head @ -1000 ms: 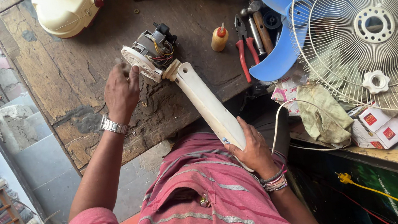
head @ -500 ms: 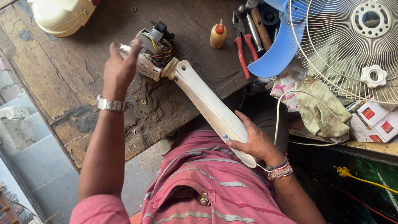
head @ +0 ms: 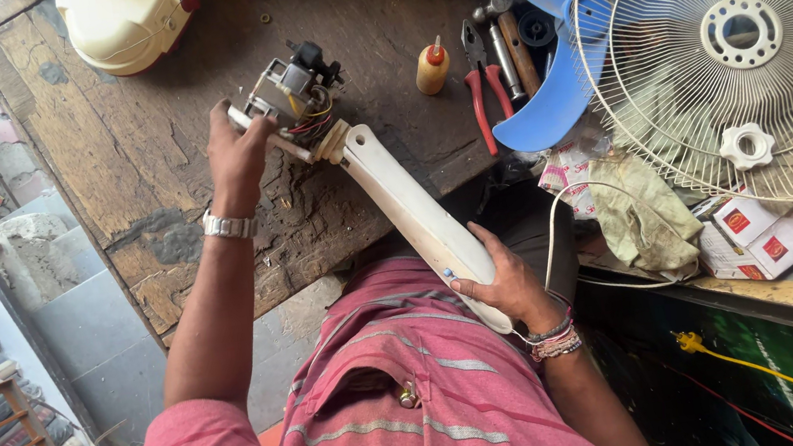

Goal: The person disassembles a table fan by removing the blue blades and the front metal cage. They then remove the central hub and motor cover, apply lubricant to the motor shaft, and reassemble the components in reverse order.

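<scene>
Far left, a cream plastic housing (head: 133, 21), smooth and rounded, sits at the top edge of the rough, scarred wooden workbench (head: 130, 185). One of those. Now the left hand (head: 237, 157), metal watch on its wrist, fingers curled around the near end of the bare fan motor (head: 290, 95), a boxy lump of grey metal with coloured wires showing. The motor lies on the bench top, joined to a long, smooth cream plastic fan stem (head: 416, 216) that slants down off the bench edge toward the person's striped pink shirt. The right hand (head: 505, 285), beaded bands on its wrist, grips the lower end of that stem, fingers wrapped over it.

Moving right: one small yellow squeeze bottle (head: 432, 67) with a red tip, standing upright. Beside it one pair of red-handled pliers (head: 479, 92) and a wooden-handled hammer (head: 506, 43), lying close together. Then blue plastic fan blades (head: 553, 98), glossy and curved, two blades showing. Far right, one round wire fan guard (head: 737, 40), pale metal spokes, and below it a crumpled cloth (head: 642, 213) and two red-and-white cardboard boxes (head: 761, 239).
</scene>
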